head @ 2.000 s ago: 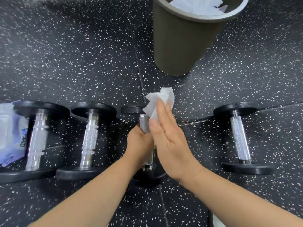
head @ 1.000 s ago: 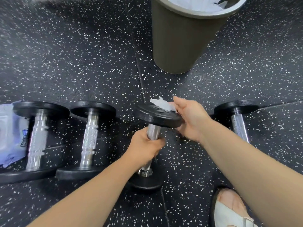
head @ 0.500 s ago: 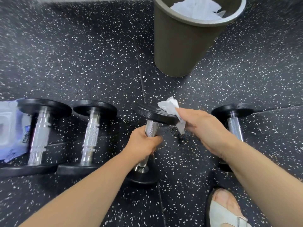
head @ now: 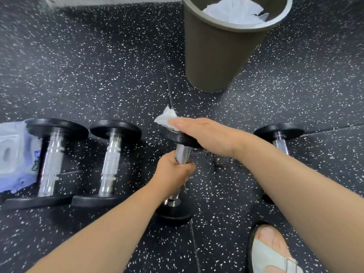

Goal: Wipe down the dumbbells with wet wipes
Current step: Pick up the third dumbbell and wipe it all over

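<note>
Two bare arms reach down over a black speckled rubber floor [head: 98, 75]. The left hand [head: 173, 170] is wrapped tightly round the chrome handle of the held dumbbell [head: 182, 154], which stands tilted on its lower black plate. The right hand [head: 204, 134] lies flat with straight fingers on the upper plate, pressing a white wet wipe [head: 166, 119] against it; a corner of the wipe sticks out past the fingertips. Left of the held dumbbell, a second dumbbell [head: 111, 162] and a third dumbbell [head: 52, 160] lie side by side, with a blue-and-white wipes pack [head: 13, 154] just beyond them. To its right lies a fourth dumbbell [head: 279, 131], partly hidden by the right forearm. Beyond it stands an olive-brown bin [head: 212, 56] holding crumpled used wipes [head: 234, 10]. Nearer the person and to its right is a foot in a pale sandal [head: 271, 251].
</note>
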`<state>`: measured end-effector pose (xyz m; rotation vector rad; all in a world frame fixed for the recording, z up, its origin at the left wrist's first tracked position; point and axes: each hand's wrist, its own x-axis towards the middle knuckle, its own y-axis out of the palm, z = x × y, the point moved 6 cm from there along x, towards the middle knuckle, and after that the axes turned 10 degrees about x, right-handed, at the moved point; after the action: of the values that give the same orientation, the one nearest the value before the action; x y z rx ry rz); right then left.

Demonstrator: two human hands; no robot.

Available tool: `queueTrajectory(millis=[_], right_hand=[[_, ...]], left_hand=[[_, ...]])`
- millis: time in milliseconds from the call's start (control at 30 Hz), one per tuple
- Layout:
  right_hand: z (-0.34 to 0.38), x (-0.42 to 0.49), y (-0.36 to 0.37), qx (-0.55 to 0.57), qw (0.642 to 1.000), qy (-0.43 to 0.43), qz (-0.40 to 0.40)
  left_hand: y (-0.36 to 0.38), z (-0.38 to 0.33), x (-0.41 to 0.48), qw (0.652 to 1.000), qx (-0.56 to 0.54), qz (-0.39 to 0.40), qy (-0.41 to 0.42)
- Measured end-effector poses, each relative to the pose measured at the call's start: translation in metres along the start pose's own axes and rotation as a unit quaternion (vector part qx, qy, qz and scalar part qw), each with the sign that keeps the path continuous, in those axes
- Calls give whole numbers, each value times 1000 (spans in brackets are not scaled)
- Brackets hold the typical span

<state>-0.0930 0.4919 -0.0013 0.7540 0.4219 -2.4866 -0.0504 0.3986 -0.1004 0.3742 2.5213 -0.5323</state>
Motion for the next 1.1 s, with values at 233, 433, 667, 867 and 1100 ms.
queueTrajectory(millis=[233, 433, 667, 867, 1100], right_hand=[[-29, 7, -26, -42, 990, 101, -89], [-37, -30, -28, 2, 992, 86, -92], [9, -29, 1, 0, 1000, -28, -5], [25, 5, 22, -76, 995, -28, 55], [21, 36, 14, -168, 984, 68, 7]], left_hand=[[1, 3, 4, 998, -52, -13, -36], [-9, 7, 5, 995, -79, -31, -45], [-15, 8, -2, 996, -80, -35, -26], [-16, 9, -7, 995, -97, -32, -19], [-12, 10, -7, 996, -79, -43, -23]])
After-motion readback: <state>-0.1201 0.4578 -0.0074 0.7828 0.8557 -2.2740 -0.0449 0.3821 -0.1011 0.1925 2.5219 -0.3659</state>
